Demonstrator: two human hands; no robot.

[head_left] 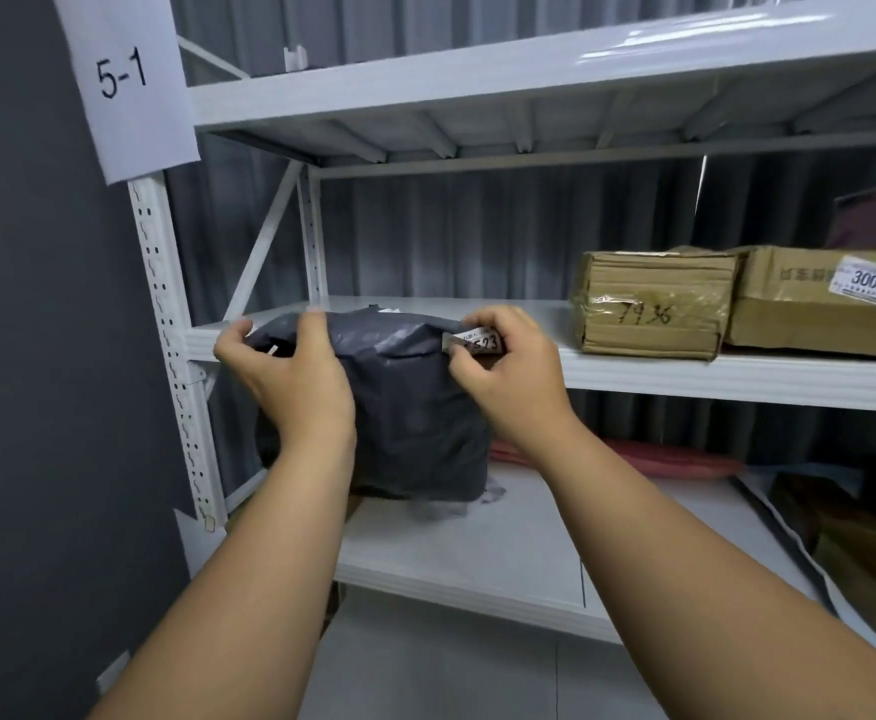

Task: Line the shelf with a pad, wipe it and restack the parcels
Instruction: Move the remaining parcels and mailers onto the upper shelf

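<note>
Both hands on the grey parcel [405, 397]: my left hand [290, 376] curls over its top-left corner, my right hand [508, 371] pinches the top-right by the label [477, 343], keeping the floppy bag level at the shelf [685, 374] edge, beside two boxes [654, 309].

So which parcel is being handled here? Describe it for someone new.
On the white shelving rack, at the middle shelf's left end, both hands grip a dark grey plastic mailer bag. Unlike the two cardboard boxes to its right, it is soft and crinkled.
</note>
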